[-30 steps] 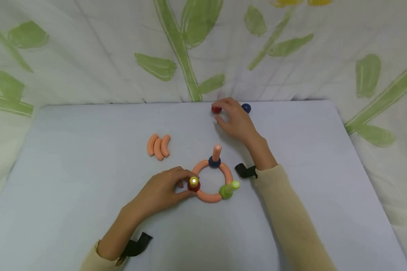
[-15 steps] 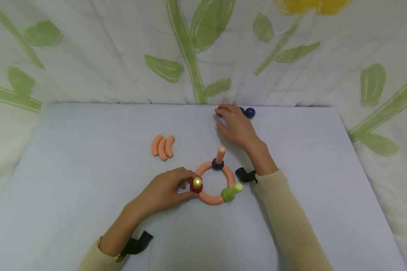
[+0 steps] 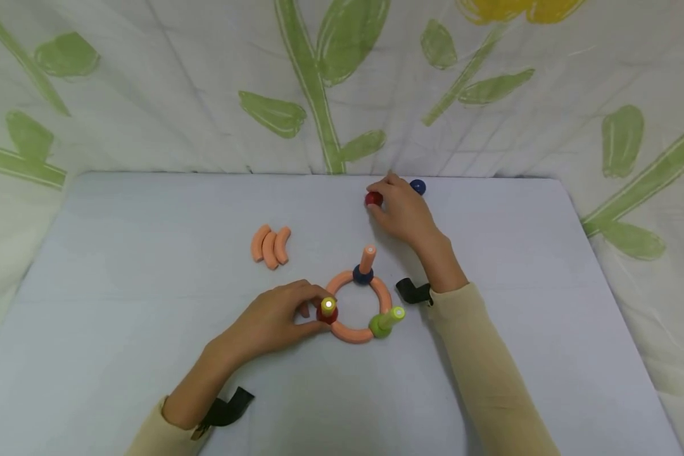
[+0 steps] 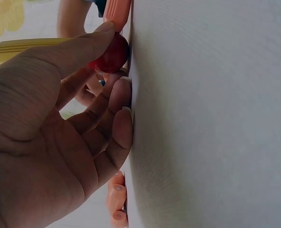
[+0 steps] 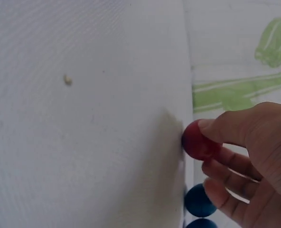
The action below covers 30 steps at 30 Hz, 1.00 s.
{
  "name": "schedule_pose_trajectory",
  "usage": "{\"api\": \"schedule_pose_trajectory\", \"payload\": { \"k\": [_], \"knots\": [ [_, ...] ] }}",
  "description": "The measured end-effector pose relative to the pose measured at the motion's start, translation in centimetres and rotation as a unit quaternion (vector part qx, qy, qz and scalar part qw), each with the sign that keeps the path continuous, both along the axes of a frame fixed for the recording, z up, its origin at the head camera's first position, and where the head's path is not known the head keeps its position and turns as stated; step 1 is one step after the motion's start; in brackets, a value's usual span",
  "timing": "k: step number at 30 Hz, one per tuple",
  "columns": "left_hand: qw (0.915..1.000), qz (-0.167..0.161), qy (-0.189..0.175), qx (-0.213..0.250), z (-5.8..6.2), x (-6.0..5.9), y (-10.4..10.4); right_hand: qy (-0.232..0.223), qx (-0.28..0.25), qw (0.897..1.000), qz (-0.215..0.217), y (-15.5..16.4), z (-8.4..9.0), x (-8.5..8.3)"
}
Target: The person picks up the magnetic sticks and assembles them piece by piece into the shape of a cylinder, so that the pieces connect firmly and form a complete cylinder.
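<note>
My left hand (image 3: pixel 276 316) pinches the red ball (image 4: pixel 114 56) bearing the yellow rod (image 4: pixel 26 48) | my right hand (image 3: pixel 403 208) pinches a loose red ball (image 5: pixel 200 142) | two blue balls (image 5: pixel 199 202) near it

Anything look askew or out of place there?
Possibly the lime-green stick: from the head camera it slants rightward from its green ball, though perspective may exaggerate that. The right wrist view shows a small pale speck on the tabletop, a stray-looking bit I can't identify.
</note>
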<state>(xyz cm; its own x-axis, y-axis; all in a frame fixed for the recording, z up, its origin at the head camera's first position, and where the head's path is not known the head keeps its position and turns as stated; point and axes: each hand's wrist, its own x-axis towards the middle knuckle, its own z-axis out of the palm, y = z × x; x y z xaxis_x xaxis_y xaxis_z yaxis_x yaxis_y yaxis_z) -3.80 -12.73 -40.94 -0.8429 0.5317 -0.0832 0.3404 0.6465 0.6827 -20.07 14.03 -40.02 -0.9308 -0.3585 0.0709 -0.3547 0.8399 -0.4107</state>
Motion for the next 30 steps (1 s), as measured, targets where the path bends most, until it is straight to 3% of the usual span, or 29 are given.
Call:
{"api": "schedule_pose_trajectory", "payload": {
  "k": [10, 21, 26, 30],
  "knots": [
    [1.0000, -0.004, -0.006, 0.001, -0.2, 0.0, 0.2, -0.053, -0.001, 0.999, 0.000, 0.6, 0.7, 0.1],
    [0.9999, 0.007, -0.011, -0.007, 0.0, 0.1, 0.1, -0.066, -0.049, 0.995, 0.052, 1.1, 1.2, 0.0],
    [0.9999, 0.006, -0.009, -0.009, -0.1, 0.0, 0.2, -0.092, -0.093, 0.990, 0.054, 1.4, 1.8, 0.5],
    [0.9999, 0.006, -0.008, -0.008, -0.1, -0.1, 0.2, -0.084, -0.135, 0.985, 0.068, 1.4, 2.1, 1.4]
  ]
}}
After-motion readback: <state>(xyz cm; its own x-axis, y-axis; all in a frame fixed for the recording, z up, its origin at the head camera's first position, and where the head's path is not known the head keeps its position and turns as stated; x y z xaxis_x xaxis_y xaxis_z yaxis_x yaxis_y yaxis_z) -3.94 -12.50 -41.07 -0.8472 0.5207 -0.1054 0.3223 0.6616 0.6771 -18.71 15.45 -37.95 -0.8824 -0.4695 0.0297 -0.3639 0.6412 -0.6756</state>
